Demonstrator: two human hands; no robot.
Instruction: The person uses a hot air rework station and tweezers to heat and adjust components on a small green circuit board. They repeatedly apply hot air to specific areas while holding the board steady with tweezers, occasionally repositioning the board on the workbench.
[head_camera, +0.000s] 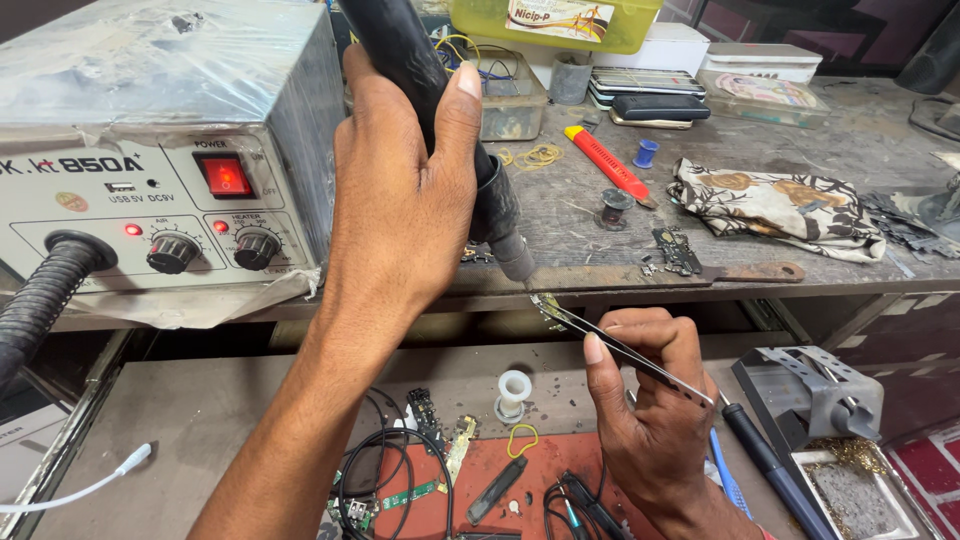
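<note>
Cluttered bench (600, 220) — left hand (400, 190) wraps the hot-air wand (440, 110), nozzle just above a small part (549, 305) that right-hand (650, 400) fingers pinch in tweezers (625, 350). Best held steady — tip close, not touching.

The left hand (400, 200) grips the black handle of a hot-air wand (440, 120), its metal nozzle angled down to just above the tip of metal tweezers (620, 350) pinched in the right hand (650, 410), which hold a small part too tiny to make out. At left stands a grey hot-air rework station (150, 180) with a lit red power switch and two knobs. Behind on the bench lie a red utility knife (605, 160) and a patterned cloth (780, 205), with a white solder spool (513, 392) on the lower shelf.
</note>
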